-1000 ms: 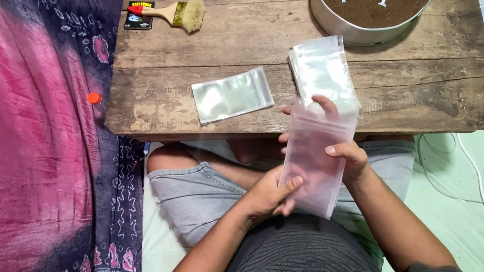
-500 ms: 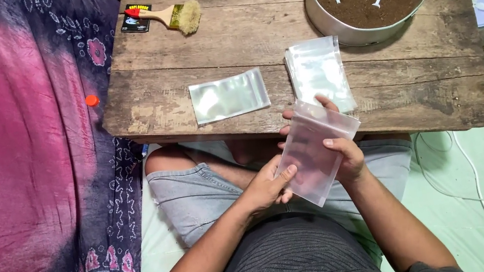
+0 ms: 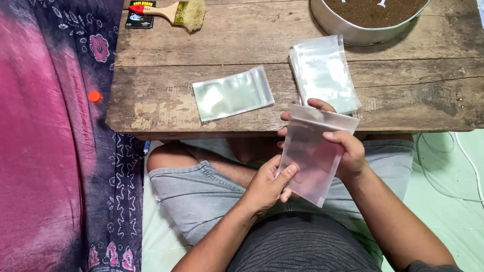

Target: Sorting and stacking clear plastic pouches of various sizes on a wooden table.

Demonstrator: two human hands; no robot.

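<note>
You held one clear bag point(image 3: 313, 154) in both hands, just off the tabletop's point(image 3: 417, 95) near edge.
Its long axis slanted from your left hand point(image 3: 269, 186), pinching the lower edge, up to your right hand point(image 3: 345, 152), gripping the top near the bag stack point(image 3: 322, 71).

Both hands held a clear plastic bag point(image 3: 311, 154) over the lap: left hand point(image 3: 266, 187) at its bottom, right hand point(image 3: 341, 149) near its top, beside the wooden table point(image 3: 276, 27).
</note>
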